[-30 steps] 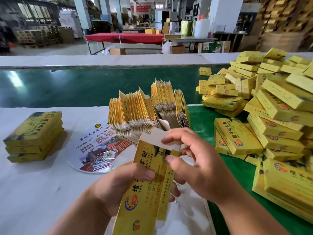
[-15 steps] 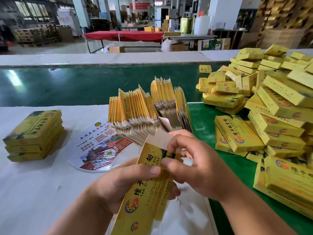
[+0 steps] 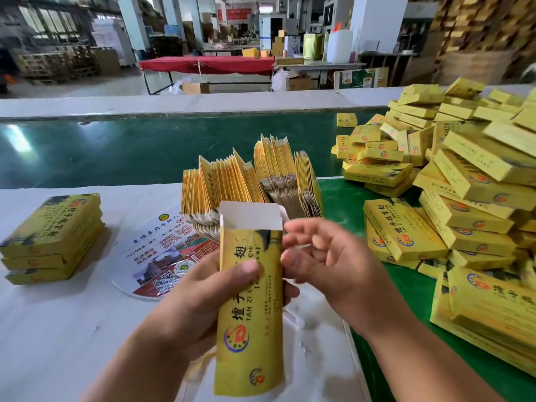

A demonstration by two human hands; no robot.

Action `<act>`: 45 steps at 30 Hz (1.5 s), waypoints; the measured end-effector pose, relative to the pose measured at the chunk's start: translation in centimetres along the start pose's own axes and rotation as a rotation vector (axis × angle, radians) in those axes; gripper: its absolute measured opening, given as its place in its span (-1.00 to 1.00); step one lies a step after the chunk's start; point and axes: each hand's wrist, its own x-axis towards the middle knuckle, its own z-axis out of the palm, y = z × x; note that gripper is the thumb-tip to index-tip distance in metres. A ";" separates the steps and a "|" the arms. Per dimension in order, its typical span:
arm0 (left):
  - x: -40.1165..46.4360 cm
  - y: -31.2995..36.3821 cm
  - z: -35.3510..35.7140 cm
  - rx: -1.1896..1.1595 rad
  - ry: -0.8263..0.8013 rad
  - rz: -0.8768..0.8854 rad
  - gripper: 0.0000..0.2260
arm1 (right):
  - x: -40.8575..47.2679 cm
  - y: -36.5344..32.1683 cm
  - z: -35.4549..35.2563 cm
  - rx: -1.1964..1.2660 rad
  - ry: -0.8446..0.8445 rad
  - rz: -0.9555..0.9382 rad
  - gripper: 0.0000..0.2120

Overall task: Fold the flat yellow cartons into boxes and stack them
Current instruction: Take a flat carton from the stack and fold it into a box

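Yellow finished boxes lie heaped high on the green mat [image 3: 406, 329] at the right, a large pile [image 3: 475, 181] that says much of the job is done, while a neat short stack [image 3: 52, 239] of them sits well apart on the white table [image 3: 58, 329] at the left. Between these, a thick fan of flat cartons [image 3: 249, 181] stands on edge, so plenty is left to fold. The carton in hand [image 3: 249, 303] is opened into a sleeve with its white top flap up and not yet tucked. The left hand [image 3: 208, 297] clasps it, thumb across the printed face; the right hand [image 3: 333, 265] is at its right edge, fingers loosely curled, holding nothing that I can tell. Room is free toward the left; the pile crowds the right.
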 end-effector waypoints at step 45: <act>0.3 -0.2 1.0 0.424 0.283 0.096 -0.83 | -0.6 -0.2 1.6 -0.010 0.215 -0.288 -0.69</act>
